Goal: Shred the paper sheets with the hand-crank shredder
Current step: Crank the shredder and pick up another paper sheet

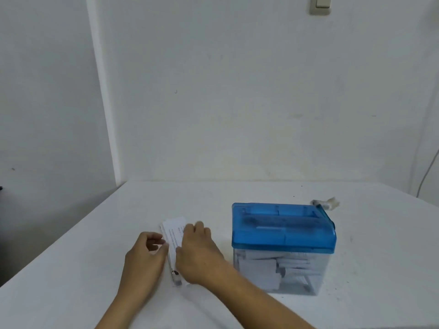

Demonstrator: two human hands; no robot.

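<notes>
A small stack of printed paper sheets [173, 230] lies on the white table, left of the shredder. My left hand [145, 260] sits at the stack's left edge, its thumb and fingers pinching that edge. My right hand [198, 252] lies on top of the stack with its fingers curled over the sheets, hiding most of them. The shredder [282, 233] has a blue translucent lid and a clear bin [294, 279] partly filled with white paper strips. Its crank handle [325, 204] sticks out at the far right corner; neither hand touches it.
The white table [95, 269] runs back to a white wall. Its left edge [59, 236] slants from the wall toward me. A thin cable [427, 174] hangs down the wall at the far right, and a wall switch [320, 4] is high up.
</notes>
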